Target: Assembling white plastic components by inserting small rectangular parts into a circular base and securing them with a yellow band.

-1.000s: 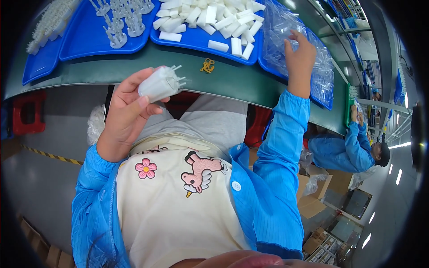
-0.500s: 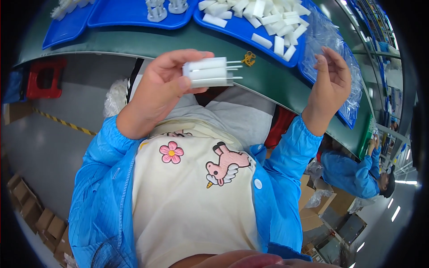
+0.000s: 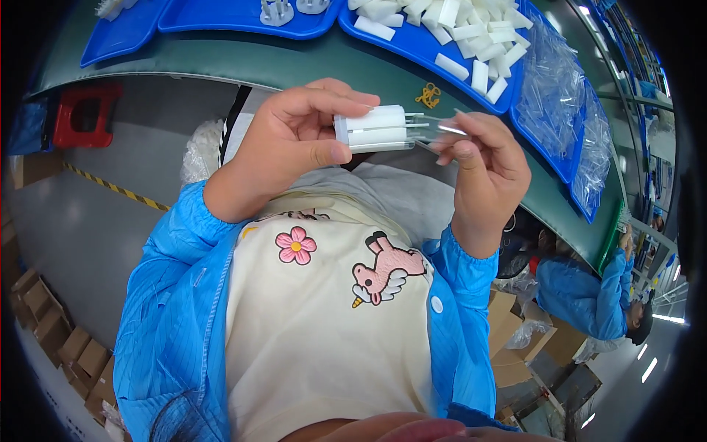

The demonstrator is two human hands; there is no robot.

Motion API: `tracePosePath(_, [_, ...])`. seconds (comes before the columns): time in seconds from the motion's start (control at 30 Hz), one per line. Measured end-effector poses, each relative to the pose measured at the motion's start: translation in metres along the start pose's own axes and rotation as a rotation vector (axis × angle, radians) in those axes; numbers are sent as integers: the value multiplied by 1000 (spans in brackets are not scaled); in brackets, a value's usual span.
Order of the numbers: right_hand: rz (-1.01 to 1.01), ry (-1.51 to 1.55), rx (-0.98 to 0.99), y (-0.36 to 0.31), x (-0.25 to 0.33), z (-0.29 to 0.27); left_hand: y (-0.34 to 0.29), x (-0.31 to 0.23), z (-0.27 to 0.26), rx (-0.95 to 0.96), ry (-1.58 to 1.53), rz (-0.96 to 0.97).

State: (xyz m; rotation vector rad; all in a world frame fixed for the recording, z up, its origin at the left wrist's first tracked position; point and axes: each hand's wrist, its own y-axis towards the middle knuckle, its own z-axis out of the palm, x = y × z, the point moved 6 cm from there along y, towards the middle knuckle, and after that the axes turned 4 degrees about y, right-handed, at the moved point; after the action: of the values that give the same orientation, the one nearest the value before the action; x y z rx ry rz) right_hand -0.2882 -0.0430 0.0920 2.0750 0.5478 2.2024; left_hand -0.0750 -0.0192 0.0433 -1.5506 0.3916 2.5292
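My left hand (image 3: pixel 276 151) is closed round an assembly of white blocks (image 3: pixel 377 127) on a pale base. Several thin pale rods stick out of its right end, and a clear strip runs along its near side. Just right of the rods, my right hand (image 3: pixel 492 168) pinches a clear plastic piece (image 3: pixel 446 130). Motion blurs that piece, and its left end overlaps the rod tips; whether they touch I cannot tell. Beyond the hands, a small yellow clip-like object (image 3: pixel 428 94) lies on the green table (image 3: pixel 243 65).
A blue tray (image 3: pixel 412 60) at the far side bears many loose white blocks (image 3: pixel 482 37). Right of it, another blue tray (image 3: pixel 541 151) holds clear plastic pieces (image 3: pixel 549 88). White pronged bases (image 3: pixel 278 13) sit in a tray at far left. A person (image 3: pixel 585 287) in blue works at the right.
My right hand has come left and nearer from beside the clear plastic pieces, now with a clear piece in its fingers. The block assembly has shifted slightly right in the view.
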Motion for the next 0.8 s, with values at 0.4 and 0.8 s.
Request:
tracePosePath(0.4, [-61, -48, -85, -16, -1, 15, -3, -12, 2, 19, 145, -24])
tracePosePath(0.8, [42, 86, 109, -13, -14, 19, -9, -20, -6, 97, 299, -105])
